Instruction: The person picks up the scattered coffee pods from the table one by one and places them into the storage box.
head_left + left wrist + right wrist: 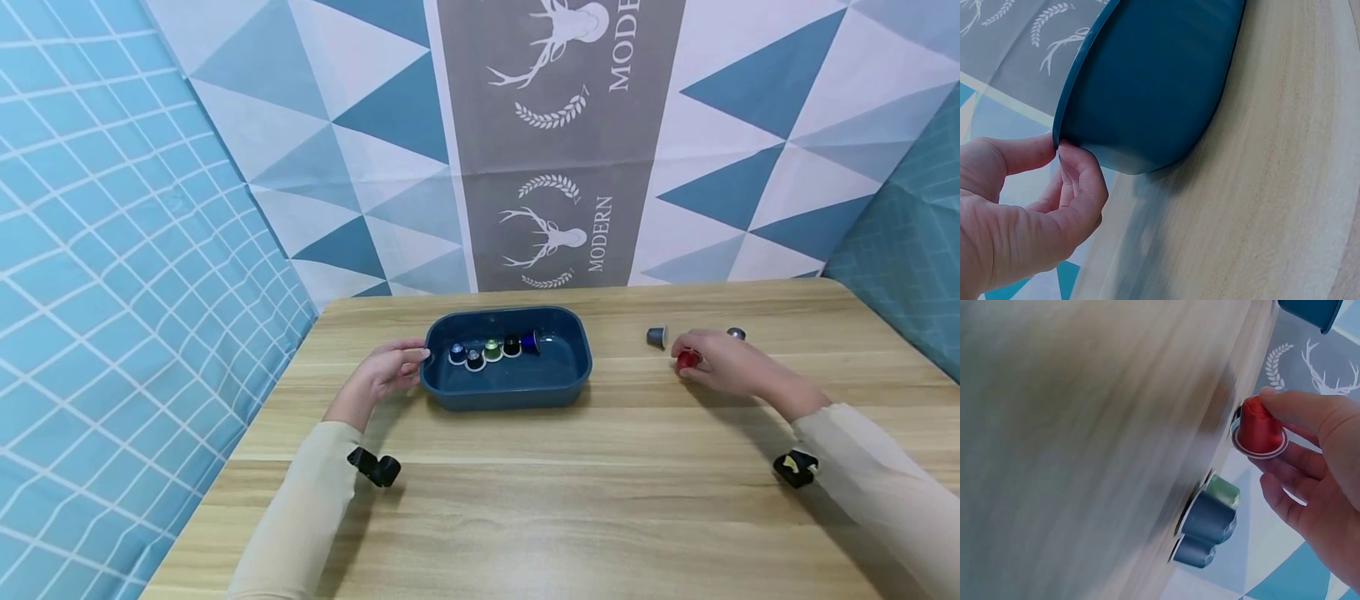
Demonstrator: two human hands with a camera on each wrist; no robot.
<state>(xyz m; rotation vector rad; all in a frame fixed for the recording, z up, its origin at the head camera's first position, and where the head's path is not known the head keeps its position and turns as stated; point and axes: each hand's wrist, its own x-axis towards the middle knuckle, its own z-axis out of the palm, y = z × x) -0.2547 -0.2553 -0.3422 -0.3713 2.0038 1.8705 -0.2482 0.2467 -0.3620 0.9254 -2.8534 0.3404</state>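
Pinches a red capsule [1261,428] in the right grip [716,360], over the desk [540,508], and a blue tub [510,402] by its rim [1071,84] in the left grip [390,367]. Expect the capsule light, slick, easily dented; best held by the sides.

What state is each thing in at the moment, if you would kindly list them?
Blue tray: upright, five capsules inside
Four capsules in a cluster: standing rim down
Violet-blue capsule: tipped on its side
Red capsule: held
Grey capsule: on its side, outside the tray
Left hand: pinching the tray's edge
Right hand: pinching the red capsule
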